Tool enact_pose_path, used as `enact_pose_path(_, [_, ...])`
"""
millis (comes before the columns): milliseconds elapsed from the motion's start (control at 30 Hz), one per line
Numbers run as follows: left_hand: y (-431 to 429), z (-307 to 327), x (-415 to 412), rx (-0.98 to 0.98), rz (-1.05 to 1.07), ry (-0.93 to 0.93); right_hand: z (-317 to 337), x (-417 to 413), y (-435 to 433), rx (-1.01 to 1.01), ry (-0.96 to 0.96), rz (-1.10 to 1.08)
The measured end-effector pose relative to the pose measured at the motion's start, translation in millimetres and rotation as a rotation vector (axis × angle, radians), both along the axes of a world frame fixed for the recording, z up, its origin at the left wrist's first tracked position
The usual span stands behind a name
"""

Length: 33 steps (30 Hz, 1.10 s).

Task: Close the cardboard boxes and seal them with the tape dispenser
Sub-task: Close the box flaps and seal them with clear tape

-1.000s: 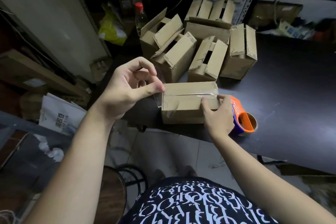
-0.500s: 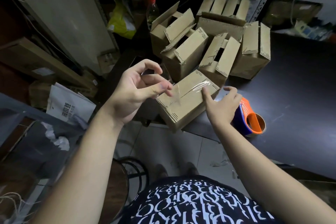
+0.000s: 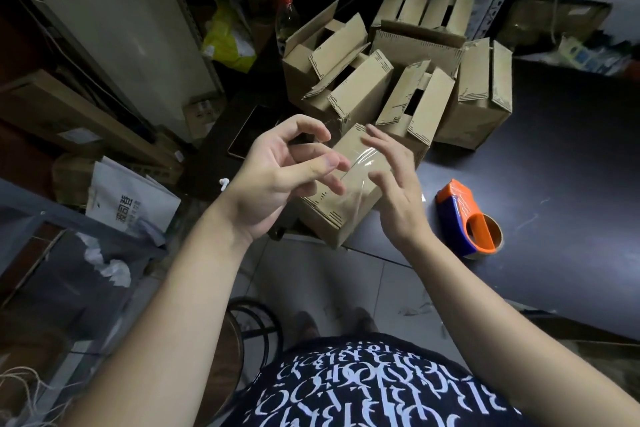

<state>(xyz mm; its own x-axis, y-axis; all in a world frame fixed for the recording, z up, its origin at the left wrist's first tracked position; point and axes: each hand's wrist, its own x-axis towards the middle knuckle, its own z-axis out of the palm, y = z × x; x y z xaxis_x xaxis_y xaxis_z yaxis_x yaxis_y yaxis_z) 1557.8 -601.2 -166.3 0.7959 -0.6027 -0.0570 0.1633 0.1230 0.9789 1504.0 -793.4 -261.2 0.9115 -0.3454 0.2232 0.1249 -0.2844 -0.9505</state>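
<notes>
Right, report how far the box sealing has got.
Done: the front box is closed, with clear tape along its top. In hand: the left hand and right hand hover over that tape; the tape dispenser lies on the table. Left: the boxes behind, flaps open.

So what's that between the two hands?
A closed cardboard box with clear tape across it, between the left hand and right hand, head view.
</notes>
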Motion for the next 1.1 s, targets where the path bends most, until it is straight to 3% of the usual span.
enact_pose_path(133, [1, -10, 4, 0.057, 0.083, 0.044, 29, -3, 10, 0.323, 0.098, 0.307])
enact_pose_path(267, [8, -17, 8, 0.172, 0.211, 0.032, 18, -12, 4, 0.382, 0.227, 0.408])
enact_pose_path(533, [21, -47, 16, 0.321, 0.422, 0.011, 7, -32, -2, 0.166, 0.516, 0.313])
enact_pose_path(800, [37, -89, 32, 0.388, 0.542, 0.051, -7, -45, 15, 0.396, 0.721, 0.042])
enact_pose_path(967, [42, -111, 45, 0.484, 0.555, -0.057, -11, -51, 15, 0.364, 0.745, -0.061])
enact_pose_path(1100, [39, -119, 51, 0.499, 0.506, -0.037, -10, -54, 10, 0.339, 0.793, -0.037])
